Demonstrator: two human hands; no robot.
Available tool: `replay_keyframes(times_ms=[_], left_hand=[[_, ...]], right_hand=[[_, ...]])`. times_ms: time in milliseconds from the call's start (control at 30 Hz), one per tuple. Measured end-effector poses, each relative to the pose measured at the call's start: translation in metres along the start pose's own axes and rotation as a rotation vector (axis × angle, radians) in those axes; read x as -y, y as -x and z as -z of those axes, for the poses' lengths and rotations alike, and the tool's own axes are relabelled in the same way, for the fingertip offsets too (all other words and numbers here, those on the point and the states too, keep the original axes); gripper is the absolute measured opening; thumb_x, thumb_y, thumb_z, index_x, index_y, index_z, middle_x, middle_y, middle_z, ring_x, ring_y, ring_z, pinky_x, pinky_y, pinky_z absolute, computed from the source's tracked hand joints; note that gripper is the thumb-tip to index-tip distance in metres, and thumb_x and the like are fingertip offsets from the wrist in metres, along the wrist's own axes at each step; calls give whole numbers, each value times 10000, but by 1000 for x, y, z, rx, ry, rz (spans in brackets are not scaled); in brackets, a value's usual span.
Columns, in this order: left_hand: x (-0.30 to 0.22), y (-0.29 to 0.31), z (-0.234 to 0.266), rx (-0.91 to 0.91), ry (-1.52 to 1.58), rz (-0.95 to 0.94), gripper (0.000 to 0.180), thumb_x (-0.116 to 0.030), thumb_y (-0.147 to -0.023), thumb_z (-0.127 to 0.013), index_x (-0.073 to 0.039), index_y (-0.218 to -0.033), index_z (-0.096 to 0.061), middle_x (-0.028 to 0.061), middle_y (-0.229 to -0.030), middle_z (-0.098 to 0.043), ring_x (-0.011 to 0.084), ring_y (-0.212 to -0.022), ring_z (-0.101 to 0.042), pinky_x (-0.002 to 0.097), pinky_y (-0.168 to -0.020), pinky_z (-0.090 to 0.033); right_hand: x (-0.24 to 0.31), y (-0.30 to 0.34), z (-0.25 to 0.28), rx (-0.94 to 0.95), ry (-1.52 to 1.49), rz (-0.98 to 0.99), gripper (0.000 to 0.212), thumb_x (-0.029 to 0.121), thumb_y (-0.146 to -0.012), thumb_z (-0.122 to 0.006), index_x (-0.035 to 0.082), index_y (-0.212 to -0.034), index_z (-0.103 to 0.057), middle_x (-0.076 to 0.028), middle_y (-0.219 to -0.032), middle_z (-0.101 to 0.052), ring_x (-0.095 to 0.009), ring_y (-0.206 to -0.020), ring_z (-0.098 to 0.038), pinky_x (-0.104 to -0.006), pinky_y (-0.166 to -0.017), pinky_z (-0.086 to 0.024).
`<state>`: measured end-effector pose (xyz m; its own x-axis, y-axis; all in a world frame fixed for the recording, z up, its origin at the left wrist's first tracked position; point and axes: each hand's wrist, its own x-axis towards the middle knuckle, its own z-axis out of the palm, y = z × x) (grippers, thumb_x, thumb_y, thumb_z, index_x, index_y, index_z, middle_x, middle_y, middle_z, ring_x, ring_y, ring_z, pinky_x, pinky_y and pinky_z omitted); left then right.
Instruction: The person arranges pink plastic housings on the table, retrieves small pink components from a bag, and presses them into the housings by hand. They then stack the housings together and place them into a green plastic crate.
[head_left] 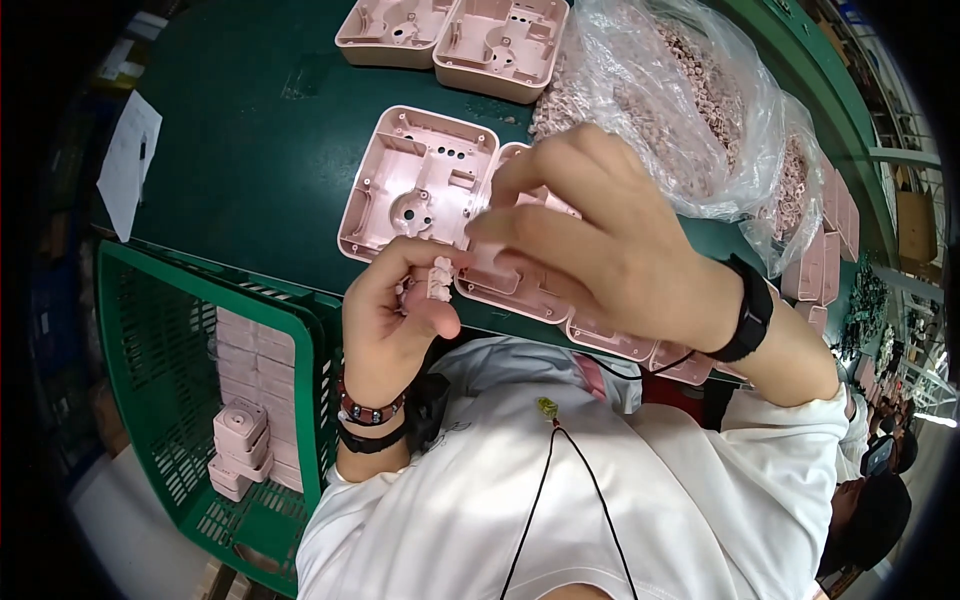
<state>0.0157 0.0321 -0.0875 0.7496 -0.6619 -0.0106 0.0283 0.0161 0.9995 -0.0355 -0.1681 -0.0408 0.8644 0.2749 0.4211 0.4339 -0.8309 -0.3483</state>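
My left hand (392, 305) is closed around a few small pink plastic pieces (440, 279), which stick out between thumb and forefinger. It sits at the near edge of a pink plastic housing (376, 205) that lies open side up on the table. My right hand (590, 225) reaches over a second pink housing (520, 290) beside it, covering much of that one. Its fingers bend toward the gap between the two housings. Motion smears the fingertips, so whether they hold anything cannot be made out.
Two more housings (500, 85) stand at the far edge of the dark green table (250, 130). Clear plastic bags of small pink pieces (690, 110) lie at the far right, near stacked pink parts (815, 265). A green crate (130, 330) with pink boxes stands at left, below a paper sheet (130, 160).
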Motion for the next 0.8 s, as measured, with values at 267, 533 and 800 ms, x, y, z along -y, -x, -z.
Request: replay_keyframes(times_ms=[267, 533, 800], left_hand=[[3, 0, -16, -2, 169, -8, 492, -453, -906, -434, 15, -839, -572, -15, -656, -505, 46, -571, -415, 172, -500, -297], [11, -2, -1, 255, 314, 70, 547, -503, -894, -403, 7, -759, -551, 1, -597, -504, 50, -473, -414, 187, -407, -278], [7, 1, -9, 233, 504, 209, 541, -505, -885, -413, 18, -849, -545, 14, -639, -521, 50, -492, -422, 187, -421, -283]], right_hand=[[21, 1, -16, -69, -261, 2, 253, 97, -675, -698, 86, -901, -584, -45, -870, -539, -216, -755, -497, -314, -654, -387], [18, -3, -15, -62, -578, 47, 251, 21, -677, -692, 31, -894, -565, -78, -878, -565, -237, -786, -554, -314, -659, -446], [17, 2, -10, 82, -592, -57, 239, 22, -675, -699, 28, -879, -574, -76, -817, -568, -228, -734, -577, -313, -608, -463]])
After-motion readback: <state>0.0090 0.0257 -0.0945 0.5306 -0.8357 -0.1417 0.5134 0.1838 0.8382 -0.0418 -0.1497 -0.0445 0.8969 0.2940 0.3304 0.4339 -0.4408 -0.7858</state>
